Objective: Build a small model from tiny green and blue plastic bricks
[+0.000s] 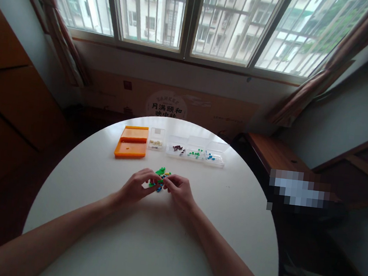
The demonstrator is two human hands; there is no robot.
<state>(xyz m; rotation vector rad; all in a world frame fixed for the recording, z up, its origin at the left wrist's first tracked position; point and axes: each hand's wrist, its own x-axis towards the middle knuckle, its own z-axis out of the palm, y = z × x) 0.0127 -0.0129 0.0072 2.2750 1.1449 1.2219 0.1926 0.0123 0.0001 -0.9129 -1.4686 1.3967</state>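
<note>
Small green, blue and yellow toy building bricks (161, 171) are bunched between my two hands, low over the white table. My left hand (139, 185) curls around the left side of the bunch, thumb and fingers closed on it. From the right, my right hand (180, 190) pinches at its edge with thumb and forefinger. Whatever is between those fingertips is too small and too covered to name. The fingers hide part of the bricks, so I cannot tell how they are joined.
Beyond my hands lie an orange open case (131, 149), a clear box (155, 146) with cream pieces, and a clear compartment box (198, 158) with dark, green and blue pieces. The round white table (144, 248) ends before a cardboard panel (110, 87). A wooden bench (262, 147) stands right.
</note>
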